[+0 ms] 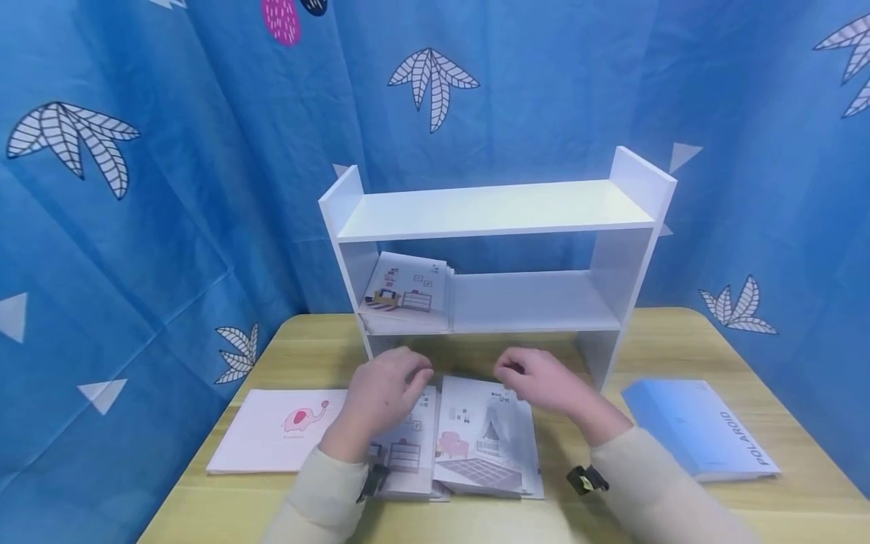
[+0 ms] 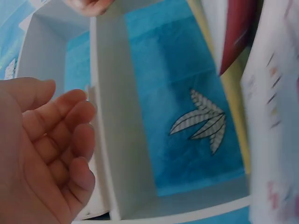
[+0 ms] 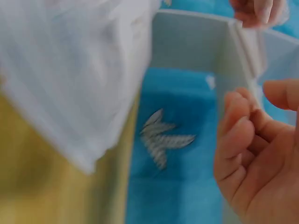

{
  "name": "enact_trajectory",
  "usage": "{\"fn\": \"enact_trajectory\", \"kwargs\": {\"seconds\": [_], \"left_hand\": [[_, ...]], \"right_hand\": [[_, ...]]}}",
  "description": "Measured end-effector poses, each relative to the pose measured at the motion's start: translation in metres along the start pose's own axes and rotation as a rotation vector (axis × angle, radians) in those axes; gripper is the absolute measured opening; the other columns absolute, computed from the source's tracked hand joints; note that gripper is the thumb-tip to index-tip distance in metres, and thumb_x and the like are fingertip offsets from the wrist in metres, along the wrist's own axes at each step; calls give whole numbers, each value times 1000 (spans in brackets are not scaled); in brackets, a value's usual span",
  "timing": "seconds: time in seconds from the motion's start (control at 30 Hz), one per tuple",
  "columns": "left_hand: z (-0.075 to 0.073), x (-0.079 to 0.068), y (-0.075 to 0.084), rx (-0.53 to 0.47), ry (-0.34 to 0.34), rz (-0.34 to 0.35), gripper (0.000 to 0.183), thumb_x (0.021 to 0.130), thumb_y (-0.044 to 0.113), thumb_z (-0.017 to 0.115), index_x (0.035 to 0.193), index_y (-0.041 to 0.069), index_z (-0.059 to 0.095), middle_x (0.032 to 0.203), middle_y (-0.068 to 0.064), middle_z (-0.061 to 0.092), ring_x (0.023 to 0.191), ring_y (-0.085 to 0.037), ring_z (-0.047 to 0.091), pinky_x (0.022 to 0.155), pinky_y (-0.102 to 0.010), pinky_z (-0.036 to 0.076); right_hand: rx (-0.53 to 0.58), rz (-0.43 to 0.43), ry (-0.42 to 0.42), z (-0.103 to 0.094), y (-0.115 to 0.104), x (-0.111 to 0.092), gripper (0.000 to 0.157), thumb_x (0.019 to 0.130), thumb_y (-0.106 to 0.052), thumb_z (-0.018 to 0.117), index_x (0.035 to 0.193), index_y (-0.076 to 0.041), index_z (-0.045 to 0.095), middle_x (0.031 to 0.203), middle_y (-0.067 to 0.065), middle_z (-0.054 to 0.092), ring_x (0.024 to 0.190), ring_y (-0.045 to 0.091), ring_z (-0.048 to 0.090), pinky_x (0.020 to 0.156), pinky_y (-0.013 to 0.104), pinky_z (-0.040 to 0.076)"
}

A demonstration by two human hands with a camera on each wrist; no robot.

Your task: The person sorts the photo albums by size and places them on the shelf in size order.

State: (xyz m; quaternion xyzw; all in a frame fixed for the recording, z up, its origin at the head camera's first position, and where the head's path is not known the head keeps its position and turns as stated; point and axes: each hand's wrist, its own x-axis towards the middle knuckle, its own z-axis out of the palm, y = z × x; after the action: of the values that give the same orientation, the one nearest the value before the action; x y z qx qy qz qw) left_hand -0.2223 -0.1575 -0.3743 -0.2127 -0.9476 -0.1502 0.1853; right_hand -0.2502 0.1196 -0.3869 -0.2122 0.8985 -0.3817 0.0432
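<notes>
— What do we see at the back?
— We see a blue curtain [image 1: 544,98], hanging behind and at both sides. It carries white leaf prints [image 1: 433,83] with dark lines, and some pale triangles [image 1: 13,316].
— And near the top?
— There we find a pink oval [image 1: 281,21] with white strokes; the dark oval [image 1: 314,6] beside it is cut by the upper edge.
— What lies on the counter [image 1: 204,506] at left?
— A flat white book [image 1: 254,438], on which we notice a pink elephant [image 1: 297,420].
— And at right?
— A blue object [image 1: 700,427], book or box, we cannot tell. It lies slanted, and we read POLAROID on it.
</notes>
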Motion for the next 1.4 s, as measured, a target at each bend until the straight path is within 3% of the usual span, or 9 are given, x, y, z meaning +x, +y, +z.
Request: {"fn": "enact_trajectory", "kwargs": {"seconds": [0.2, 0.5, 0.7, 0.83, 0.93, 1.0, 1.07, 1.23, 1.4], "left_hand": [[22, -5, 4, -29, -83, -87, 18, 99, 35, 64, 104, 22, 74, 98, 7, 70, 91, -16, 67, 82, -40, 55], [49, -9, 4, -65, -181, -194, 21, 98, 34, 62, 104, 17, 73, 90, 1, 72, 78, -20, 67, 71, -40, 54], [56, -14, 6, -102, -258, -353, 30, 97, 40, 61, 109, 14, 70, 93, -3, 71, 82, -24, 66, 74, -45, 53], [56, -17, 6, -134, -298, -414, 27, 98, 42, 61, 96, 16, 69, 78, 1, 64, 70, -20, 59, 63, -41, 48], [59, -19, 7, -124, -360, -388, 33, 97, 45, 60, 80, 17, 63, 67, 1, 56, 61, -19, 52, 56, -40, 43], [63, -20, 8, -113, -409, -366, 38, 96, 48, 59, 73, 18, 58, 64, 0, 53, 58, -20, 50, 56, -40, 41], [67, -21, 9, -92, -440, -344, 43, 96, 50, 58, 69, 18, 56, 63, 0, 52, 57, -20, 49, 58, -41, 42], [74, -24, 14, -83, -473, -308, 48, 98, 53, 53, 68, 16, 57, 64, -1, 52, 58, -20, 49, 59, -40, 42], [78, -22, 18, -104, -459, -286, 45, 98, 53, 54, 73, 16, 58, 69, -1, 54, 61, -19, 50, 58, -39, 42]], "right_hand": [[-61, 114, -28, 10, 39, -10, 18, 101, -26, 61, 89, -14, 65, 70, -2, 57, 62, 14, 53, 60, 34, 45], [98, 284, -27, 14, 63, -22, 24, 101, -28, 60, 94, -6, 67, 69, 10, 62, 55, 23, 58, 52, 38, 50], [160, 324, -32, 20, 74, -30, 29, 101, -30, 60, 99, -3, 69, 75, 9, 65, 60, 25, 62, 53, 38, 54], [201, 316, -57, 23, 80, -36, 34, 103, -34, 55, 96, -2, 67, 72, 9, 62, 56, 21, 56, 51, 37, 52], [209, 276, -96, 22, 87, -39, 39, 106, -37, 51, 105, 0, 67, 64, 7, 57, 51, 17, 49, 47, 35, 48], [216, 250, -118, 19, 90, -41, 44, 106, -37, 50, 120, 2, 65, 59, 6, 52, 47, 16, 44, 45, 34, 46], [213, 242, -118, 16, 92, -41, 45, 106, -37, 51, 120, 3, 65, 57, 5, 50, 45, 16, 43, 44, 34, 46], [224, 309, -77, 13, 92, -44, 38, 102, -35, 57, 86, -1, 63, 64, 7, 56, 52, 18, 52, 49, 36, 51], [244, 329, -96, 14, 86, -45, 38, 101, -39, 58, 89, -3, 65, 74, 11, 63, 60, 23, 59, 52, 39, 52]]}}
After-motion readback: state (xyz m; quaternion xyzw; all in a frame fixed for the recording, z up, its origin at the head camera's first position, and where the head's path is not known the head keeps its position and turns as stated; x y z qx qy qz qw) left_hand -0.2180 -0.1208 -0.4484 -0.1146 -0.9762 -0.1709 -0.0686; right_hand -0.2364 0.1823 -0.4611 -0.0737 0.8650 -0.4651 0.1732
